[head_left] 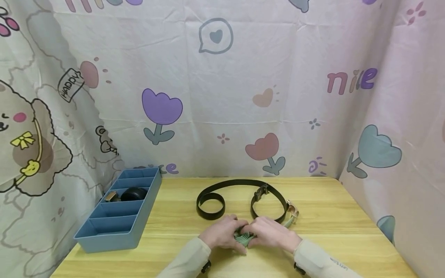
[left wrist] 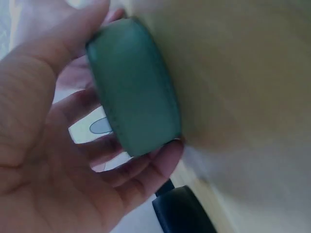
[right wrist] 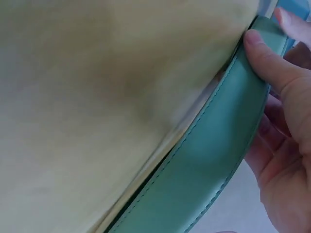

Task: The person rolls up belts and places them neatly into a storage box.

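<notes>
A green stitched belt (head_left: 243,239) is wound into a coil low over the front of the table, between both hands. My left hand (head_left: 222,232) grips the coil from the left; in the left wrist view its thumb and fingers curl round the rolled belt (left wrist: 133,87). From the other side my right hand (head_left: 272,234) holds the coil, and in the right wrist view it pinches the green strap (right wrist: 214,131) between thumb and fingers. The belt's loose end, with a gold-coloured buckle (head_left: 293,211), lies beyond the right hand.
Behind the hands lies a black belt (head_left: 240,182), looped at both ends. On the left stands a blue divided tray (head_left: 137,231); one compartment holds a rolled black belt (head_left: 133,194) with a gold-coloured buckle (head_left: 112,197). A printed curtain (head_left: 222,77) surrounds the wooden table (head_left: 174,227).
</notes>
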A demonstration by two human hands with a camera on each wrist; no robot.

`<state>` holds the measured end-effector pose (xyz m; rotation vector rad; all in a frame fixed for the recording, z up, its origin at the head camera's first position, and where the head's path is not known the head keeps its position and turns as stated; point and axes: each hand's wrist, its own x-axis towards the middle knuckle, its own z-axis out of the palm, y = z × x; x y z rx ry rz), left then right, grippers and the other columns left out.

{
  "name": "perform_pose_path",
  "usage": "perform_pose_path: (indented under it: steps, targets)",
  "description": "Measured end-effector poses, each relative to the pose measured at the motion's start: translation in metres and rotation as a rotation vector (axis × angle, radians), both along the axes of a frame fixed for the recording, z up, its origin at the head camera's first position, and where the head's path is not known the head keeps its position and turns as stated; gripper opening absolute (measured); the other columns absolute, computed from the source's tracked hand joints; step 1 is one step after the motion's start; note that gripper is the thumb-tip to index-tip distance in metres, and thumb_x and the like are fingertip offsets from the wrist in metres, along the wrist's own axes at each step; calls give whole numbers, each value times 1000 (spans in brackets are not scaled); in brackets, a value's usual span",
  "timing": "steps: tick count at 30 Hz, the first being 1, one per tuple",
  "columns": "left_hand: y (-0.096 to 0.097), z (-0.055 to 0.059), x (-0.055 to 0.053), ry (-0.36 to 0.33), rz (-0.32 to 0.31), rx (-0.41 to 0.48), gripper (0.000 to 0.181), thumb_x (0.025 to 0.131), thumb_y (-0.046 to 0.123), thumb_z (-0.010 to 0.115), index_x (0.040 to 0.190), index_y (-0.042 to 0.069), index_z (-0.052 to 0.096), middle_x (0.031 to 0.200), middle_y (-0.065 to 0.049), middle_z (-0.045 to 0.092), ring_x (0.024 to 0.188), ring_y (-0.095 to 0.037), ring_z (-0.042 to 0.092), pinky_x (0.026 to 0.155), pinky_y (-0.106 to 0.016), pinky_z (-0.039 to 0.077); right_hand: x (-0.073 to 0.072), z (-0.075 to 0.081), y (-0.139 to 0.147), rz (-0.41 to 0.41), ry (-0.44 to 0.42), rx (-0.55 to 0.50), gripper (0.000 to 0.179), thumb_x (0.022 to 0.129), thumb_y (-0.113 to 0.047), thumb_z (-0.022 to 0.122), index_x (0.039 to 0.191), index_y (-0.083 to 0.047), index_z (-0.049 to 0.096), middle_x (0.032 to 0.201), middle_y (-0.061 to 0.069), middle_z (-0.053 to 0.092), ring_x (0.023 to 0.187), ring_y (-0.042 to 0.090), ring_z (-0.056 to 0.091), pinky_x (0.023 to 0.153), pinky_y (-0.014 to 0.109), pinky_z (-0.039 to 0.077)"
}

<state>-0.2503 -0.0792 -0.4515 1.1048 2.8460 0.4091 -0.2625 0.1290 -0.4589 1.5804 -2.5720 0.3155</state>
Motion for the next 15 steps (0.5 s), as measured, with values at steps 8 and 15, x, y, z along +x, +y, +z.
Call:
perform_pose_path:
  steps: [8, 15]
  targets:
    - [-3, 1, -5, -35, -52, -8, 65, 63, 31, 90, 123, 32, 63, 112, 13, 61, 96, -2, 49, 87, -23, 41, 0, 4, 13, -26, -27, 31, 55, 79, -25, 79, 130, -26, 62, 108, -9, 69, 88, 1, 63, 75, 16, 49]
    - [-6, 3, -5, -92, -22, 9, 66, 63, 28, 90, 124, 33, 63, 117, 12, 60, 97, -4, 47, 86, -22, 42, -1, 3, 16, -22, -7, 53, 55, 84, -22, 75, 136, -26, 57, 100, -6, 69, 78, -1, 60, 68, 13, 46]
